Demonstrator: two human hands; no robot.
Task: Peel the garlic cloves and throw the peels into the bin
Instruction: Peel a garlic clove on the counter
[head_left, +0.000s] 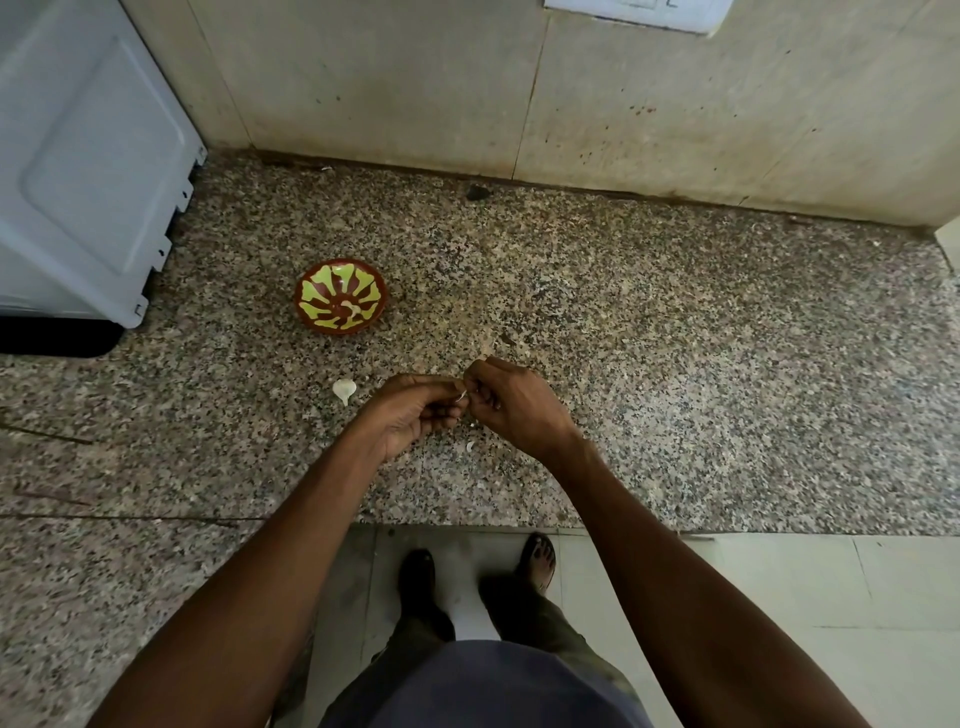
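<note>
The left hand (415, 413) and right hand (511, 402) meet fingertip to fingertip above the speckled granite counter (675, 364), both with fingers curled, pinching between them a small garlic clove (461, 396), of which only a pale sliver shows. Just below the grip, a white peel scrap (470, 446) lies on the counter. To the left of the grip, near the left hand, rests a whole unpeeled garlic clove (344, 389). Farther up and left stands a brown bowl with green petal pattern (340, 295), holding a small pale piece, seemingly peeled garlic.
</note>
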